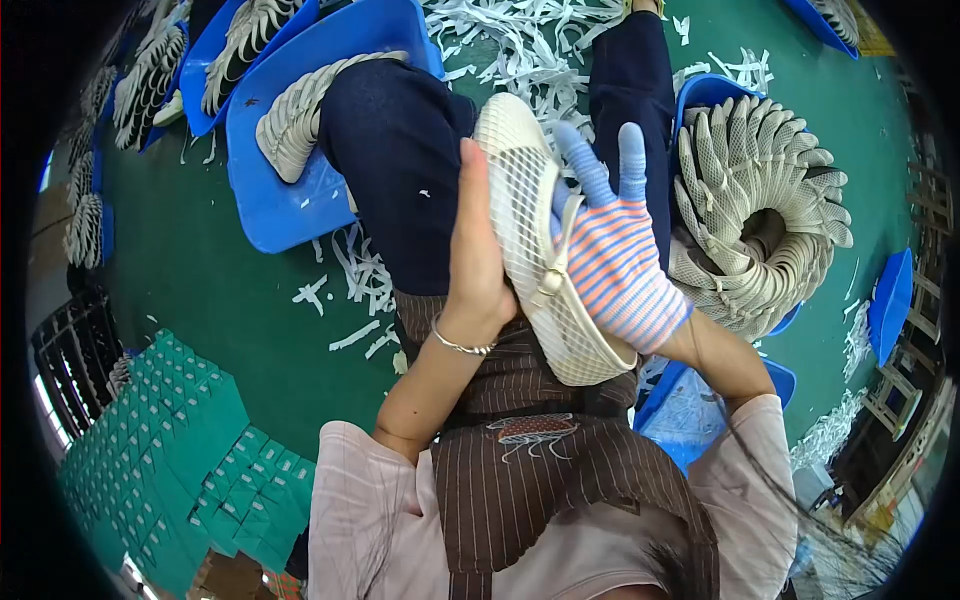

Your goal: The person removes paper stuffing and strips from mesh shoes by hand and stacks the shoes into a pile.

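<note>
A cream mesh shoe [522, 200] with a knotted strap stands toe-up in front of my lap, between my hands. My bare left hand [478, 240] grips its left side, thumb along the edge and the other fingers hidden behind it. On the right, my right hand [625, 265] wears a blue and orange striped glove. Its palm lies against the shoe's opening and strap, with two fingers stretched up and apart; whether other fingers reach inside the shoe is hidden.
Beside my right leg, a coil of stacked mesh shoes [760, 210] fills a blue bin. Another blue bin [285, 205] by my left knee holds shoes. White paper strips [520, 45] litter the green floor [270, 330]. Green boxes [165, 440] are stacked at lower left.
</note>
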{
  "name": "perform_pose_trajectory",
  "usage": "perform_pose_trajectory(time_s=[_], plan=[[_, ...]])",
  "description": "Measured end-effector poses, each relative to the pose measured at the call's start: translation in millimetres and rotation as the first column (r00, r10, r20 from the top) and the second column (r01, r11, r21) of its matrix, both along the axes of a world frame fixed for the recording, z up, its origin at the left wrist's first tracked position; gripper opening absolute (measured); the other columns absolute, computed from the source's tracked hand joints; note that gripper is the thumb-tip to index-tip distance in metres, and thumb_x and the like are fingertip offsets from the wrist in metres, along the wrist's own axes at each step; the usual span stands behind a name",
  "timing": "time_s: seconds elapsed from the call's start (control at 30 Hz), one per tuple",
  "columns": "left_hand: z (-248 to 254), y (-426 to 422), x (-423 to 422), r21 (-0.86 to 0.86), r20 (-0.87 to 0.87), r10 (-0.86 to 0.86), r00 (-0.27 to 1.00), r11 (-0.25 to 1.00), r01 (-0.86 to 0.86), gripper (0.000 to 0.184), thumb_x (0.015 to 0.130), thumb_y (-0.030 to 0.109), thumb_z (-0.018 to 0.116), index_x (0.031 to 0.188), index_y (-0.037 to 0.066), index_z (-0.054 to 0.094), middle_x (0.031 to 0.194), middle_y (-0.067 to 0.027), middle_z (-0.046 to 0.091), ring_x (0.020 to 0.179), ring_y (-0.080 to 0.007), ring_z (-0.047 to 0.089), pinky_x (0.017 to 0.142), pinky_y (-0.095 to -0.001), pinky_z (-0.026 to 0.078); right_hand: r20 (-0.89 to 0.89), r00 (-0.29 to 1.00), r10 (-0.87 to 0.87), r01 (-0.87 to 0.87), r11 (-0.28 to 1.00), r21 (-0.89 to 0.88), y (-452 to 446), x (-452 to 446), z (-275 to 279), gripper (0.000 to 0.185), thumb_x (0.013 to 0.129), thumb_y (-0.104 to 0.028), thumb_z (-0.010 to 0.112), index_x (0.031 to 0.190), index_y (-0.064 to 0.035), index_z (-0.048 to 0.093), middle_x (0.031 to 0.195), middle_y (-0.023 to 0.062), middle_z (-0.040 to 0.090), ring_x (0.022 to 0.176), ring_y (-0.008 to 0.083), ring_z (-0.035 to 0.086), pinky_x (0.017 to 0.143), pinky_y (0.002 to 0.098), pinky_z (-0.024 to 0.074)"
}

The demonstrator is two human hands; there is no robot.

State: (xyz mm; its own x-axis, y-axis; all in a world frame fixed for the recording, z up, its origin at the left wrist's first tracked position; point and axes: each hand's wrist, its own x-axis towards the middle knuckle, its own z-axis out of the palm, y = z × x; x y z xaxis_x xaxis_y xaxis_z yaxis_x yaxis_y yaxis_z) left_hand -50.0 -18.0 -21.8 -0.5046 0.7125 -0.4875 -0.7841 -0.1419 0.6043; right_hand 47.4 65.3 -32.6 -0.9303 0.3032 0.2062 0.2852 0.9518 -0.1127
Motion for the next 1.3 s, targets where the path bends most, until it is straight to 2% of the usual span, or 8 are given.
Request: perform_pose_trajectory(time_s=[0.07, 0.1, 0.23, 0.37, 0.73, 0.9, 1.07, 1.3], plan=[[1.0, 0.8, 6.2, -0.045, -0.034, 0.012, 0.999, 0.999, -0.013, 0.063, 0.097, 0.054, 0.036, 0.137, 0.006, 0.040, 0.129, -0.0125, 0.054, 0.108, -0.0209, 0.059, 0.090, -0.0303, 0.049, -0.004, 0.994, -0.106, 0.106, 0.991, 0.078, -7.4, -6.1, -12.4, 0.043, 0.082, -0.012, 0.058, 0.124, -0.0057, 0.050, 0.116, 0.0100, 0.058, 0.107, 0.0209, 0.058, 0.113, 0.0375, 0.0250], [0.0, 0.6, 8.9, -0.034, -0.109, 0.012, 0.994, 0.999, -0.016, 0.064, 0.097, 0.054, 0.035, 0.138, 0.006, 0.039, 0.131, -0.0125, 0.053, 0.110, -0.0208, 0.057, 0.092, -0.0305, 0.048, -0.139, 0.966, -0.218, 0.175, 0.946, -0.272, -11.6, -9.6, -16.7, 0.046, 0.082, -0.012, 0.059, 0.126, -0.0055, 0.048, 0.116, 0.0101, 0.058, 0.107, 0.0204, 0.058, 0.113, 0.0370, 0.0246], [-1.8, -2.3, 15.5, -0.004, -0.323, 0.018, 0.946, 1.000, -0.021, 0.065, 0.097, 0.055, 0.033, 0.141, 0.007, 0.035, 0.136, -0.0123, 0.048, 0.117, -0.0207, 0.053, 0.097, -0.0310, 0.044, -0.187, 0.721, -0.667, -0.040, 0.230, -0.972, -18.2, -16.6, -23.5, 0.057, 0.080, -0.013, 0.063, 0.132, -0.0051, 0.041, 0.115, 0.0103, 0.058, 0.110, 0.0190, 0.057, 0.114, 0.0354, 0.0237], [0.3, -5.9, 15.9, -0.046, -0.451, -0.025, 0.892, 0.999, 0.004, 0.066, 0.098, 0.054, 0.030, 0.143, 0.006, 0.031, 0.139, -0.0122, 0.044, 0.122, -0.0208, 0.049, 0.100, -0.0327, 0.040, -0.285, 0.903, -0.323, 0.168, 0.873, -0.458, -13.4, -16.7, -18.9, 0.067, 0.078, -0.012, 0.067, 0.136, -0.0041, 0.034, 0.120, 0.0133, 0.055, 0.110, 0.0196, 0.057, 0.107, 0.0315, 0.0352], [16.2, 2.5, 16.3, 0.059, -0.561, 0.087, 0.824, 0.996, -0.065, 0.052, 0.103, 0.039, 0.026, 0.130, -0.003, 0.040, 0.117, -0.0117, 0.052, 0.098, -0.0149, 0.049, 0.089, -0.0273, 0.036, -0.329, 0.655, -0.681, -0.043, 0.401, -0.915, -20.2, -25.6, -19.3, 0.048, 0.081, -0.012, 0.063, 0.126, -0.0045, 0.048, 0.117, 0.0107, 0.056, 0.105, 0.0253, 0.055, 0.098, 0.0312, 0.0406], [14.2, 0.2, 10.0, 0.095, -0.412, 0.088, 0.907, 0.994, -0.054, 0.060, 0.100, 0.048, 0.028, 0.140, 0.004, 0.035, 0.136, -0.0116, 0.048, 0.117, -0.0201, 0.052, 0.099, -0.0325, 0.041, -0.400, 0.756, -0.518, 0.050, 0.654, -0.755, -22.0, -15.2, -17.8, 0.037, 0.078, -0.013, 0.063, 0.113, -0.0060, 0.056, 0.116, 0.0104, 0.056, 0.108, 0.0266, 0.053, 0.103, 0.0402, 0.0364], [19.5, 2.5, 9.0, 0.140, -0.342, 0.152, 0.927, 0.984, -0.109, 0.060, 0.099, 0.049, 0.030, 0.139, 0.005, 0.037, 0.132, -0.0109, 0.052, 0.112, -0.0194, 0.054, 0.097, -0.0324, 0.042, -0.295, 0.951, 0.092, -0.102, 0.995, -0.018, -0.9, 0.3, 13.1, 0.060, 0.084, -0.026, 0.063, 0.135, -0.0059, 0.038, 0.127, 0.0140, 0.049, 0.117, 0.0254, 0.051, 0.108, 0.0375, 0.0348], [8.1, 1.6, 8.7, 0.004, -0.419, 0.136, 0.898, 0.989, -0.148, 0.063, 0.098, 0.052, 0.030, 0.137, 0.004, 0.039, 0.128, -0.0105, 0.054, 0.108, -0.0197, 0.056, 0.092, -0.0309, 0.045, -0.377, 0.914, -0.153, 0.095, 0.981, -0.170, -10.7, -13.1, 4.9, 0.048, 0.081, -0.021, 0.063, 0.124, -0.0057, 0.049, 0.123, 0.0103, 0.053, 0.114, 0.0237, 0.052, 0.111, 0.0405, 0.0294]])
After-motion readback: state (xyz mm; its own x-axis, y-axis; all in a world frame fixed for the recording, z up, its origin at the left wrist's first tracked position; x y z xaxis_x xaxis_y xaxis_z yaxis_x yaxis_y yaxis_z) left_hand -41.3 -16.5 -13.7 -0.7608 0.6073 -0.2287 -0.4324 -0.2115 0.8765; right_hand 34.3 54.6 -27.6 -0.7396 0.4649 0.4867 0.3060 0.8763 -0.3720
